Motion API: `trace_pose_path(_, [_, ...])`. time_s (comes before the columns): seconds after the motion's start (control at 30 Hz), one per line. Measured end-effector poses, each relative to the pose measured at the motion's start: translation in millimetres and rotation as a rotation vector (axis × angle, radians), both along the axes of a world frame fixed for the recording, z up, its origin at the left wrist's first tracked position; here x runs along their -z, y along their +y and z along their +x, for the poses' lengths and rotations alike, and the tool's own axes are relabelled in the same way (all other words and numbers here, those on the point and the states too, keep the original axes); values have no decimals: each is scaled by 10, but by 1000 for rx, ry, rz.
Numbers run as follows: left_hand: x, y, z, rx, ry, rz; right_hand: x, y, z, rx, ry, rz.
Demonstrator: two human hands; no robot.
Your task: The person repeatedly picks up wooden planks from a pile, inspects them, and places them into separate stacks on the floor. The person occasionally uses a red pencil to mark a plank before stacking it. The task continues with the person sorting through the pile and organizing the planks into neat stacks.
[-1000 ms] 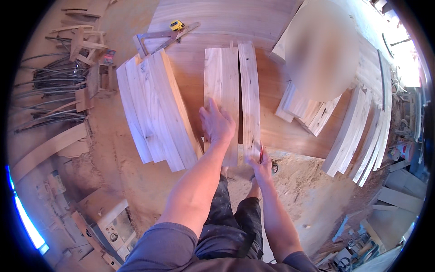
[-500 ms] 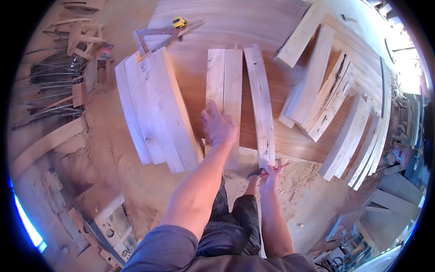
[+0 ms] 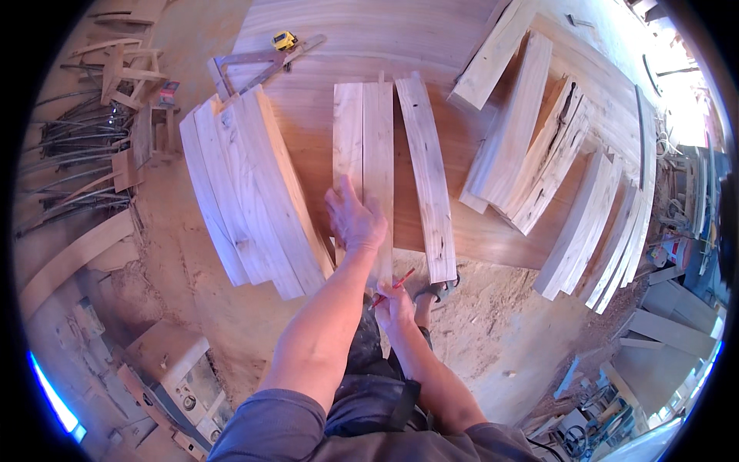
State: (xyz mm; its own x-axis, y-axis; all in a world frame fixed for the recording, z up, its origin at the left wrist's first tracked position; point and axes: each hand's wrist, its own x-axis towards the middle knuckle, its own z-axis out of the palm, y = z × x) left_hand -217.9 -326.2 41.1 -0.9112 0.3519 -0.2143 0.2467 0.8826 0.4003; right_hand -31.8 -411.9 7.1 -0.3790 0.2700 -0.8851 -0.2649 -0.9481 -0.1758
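Observation:
Two pale wooden boards (image 3: pixel 349 127) lie side by side on the table, running away from me. My left hand (image 3: pixel 358 219) rests on them from above, its fingers spread toward the left board's outer edge. At the near end of the right-hand board (image 3: pixel 379 154) is my right hand (image 3: pixel 395 305), closed around a red pencil (image 3: pixel 393 288). That hand is at or just below the board's end; whether it also touches the wood I cannot tell. A separate knotty board (image 3: pixel 425 165) lies a little to the right, with nobody touching it.
Left of the boards stands a stack of thick planks (image 3: pixel 246 185). A yellow tape measure (image 3: pixel 283 40) and a wooden square (image 3: pixel 265 63) lie behind it on the tabletop (image 3: pixel 369 46). More timbers (image 3: pixel 508 131) lie at the right. Metal rods (image 3: pixel 77 154) and offcuts cover the floor far left.
My right hand with the pencil has moved left, from the separate knotty board's near end to the paired boards' near end. My left hand stays on the pair.

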Motion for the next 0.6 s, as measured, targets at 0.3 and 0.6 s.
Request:
trace_pose_path(0.3, [45,-52,-2,-17,32,92,-147,161,305,174,-96,-21])
trace_pose_path(0.6, [134,7,5,-7,76,42,-225,229,506,115,37,65])
